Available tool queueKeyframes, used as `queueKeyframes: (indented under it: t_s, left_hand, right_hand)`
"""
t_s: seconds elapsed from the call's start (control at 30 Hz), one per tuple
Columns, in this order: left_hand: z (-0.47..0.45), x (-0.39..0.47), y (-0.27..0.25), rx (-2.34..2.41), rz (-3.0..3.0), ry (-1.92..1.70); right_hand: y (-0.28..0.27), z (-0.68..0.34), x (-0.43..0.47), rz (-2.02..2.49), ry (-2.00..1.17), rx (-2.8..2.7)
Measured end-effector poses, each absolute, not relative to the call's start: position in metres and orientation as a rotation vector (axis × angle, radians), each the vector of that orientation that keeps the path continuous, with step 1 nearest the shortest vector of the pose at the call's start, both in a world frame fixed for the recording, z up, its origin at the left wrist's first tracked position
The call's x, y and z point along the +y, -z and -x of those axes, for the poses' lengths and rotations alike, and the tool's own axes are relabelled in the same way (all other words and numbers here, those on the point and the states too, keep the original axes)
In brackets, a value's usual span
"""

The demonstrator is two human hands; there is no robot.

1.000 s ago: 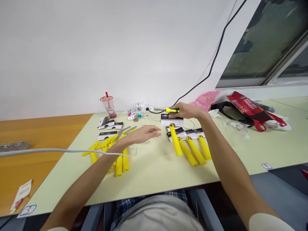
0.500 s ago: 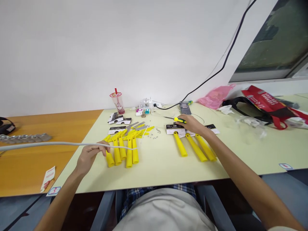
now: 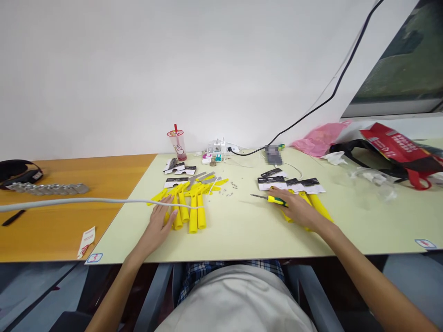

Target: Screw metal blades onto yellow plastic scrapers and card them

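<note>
My left hand (image 3: 159,226) rests with fingers stretched out at the left side of a group of yellow plastic scraper handles (image 3: 193,216), touching the leftmost ones. Their flared heads point away from me, with flat metal blades (image 3: 195,179) lying behind them. In my right hand (image 3: 297,210) is a small yellow-green screwdriver (image 3: 275,200), its thin shaft pointing left. That hand is over several yellow scrapers (image 3: 321,208) whose heads sit in black-and-white card sleeves (image 3: 272,183); it partly hides them. Small metal screws (image 3: 228,191) lie scattered between the two groups.
A white cable (image 3: 104,200) crosses in from the left over the yellow handles. Toward the wall stand a drink cup (image 3: 179,146), a power strip (image 3: 218,146) and a blurred phone-like device (image 3: 273,155). A red bag (image 3: 398,147) lies right; metal parts (image 3: 48,188) sit left.
My right hand, still with the screwdriver, has moved toward me, down over the sleeved scrapers. My left hand has opened out flat by the handles. The view has shifted slightly left.
</note>
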State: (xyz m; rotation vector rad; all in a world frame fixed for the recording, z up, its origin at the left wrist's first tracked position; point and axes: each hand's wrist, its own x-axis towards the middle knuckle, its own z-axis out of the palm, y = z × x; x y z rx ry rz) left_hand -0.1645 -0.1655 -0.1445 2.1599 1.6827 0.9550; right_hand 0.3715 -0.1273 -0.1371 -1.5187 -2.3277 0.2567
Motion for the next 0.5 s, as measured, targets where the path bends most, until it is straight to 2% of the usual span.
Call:
queueKeyframes:
  t_s: [0.23,0.5]
  left_hand:
    - [0.164,-0.166,0.151,1.713,-2.072,-1.036]
    - [0.164,-0.164,0.158,1.749,-2.05,-1.141]
  right_hand:
    - [0.148,-0.429,-0.121,1.619,-0.231,-2.251]
    - [0.13,-0.421,-0.125,1.681,-0.151,-2.221]
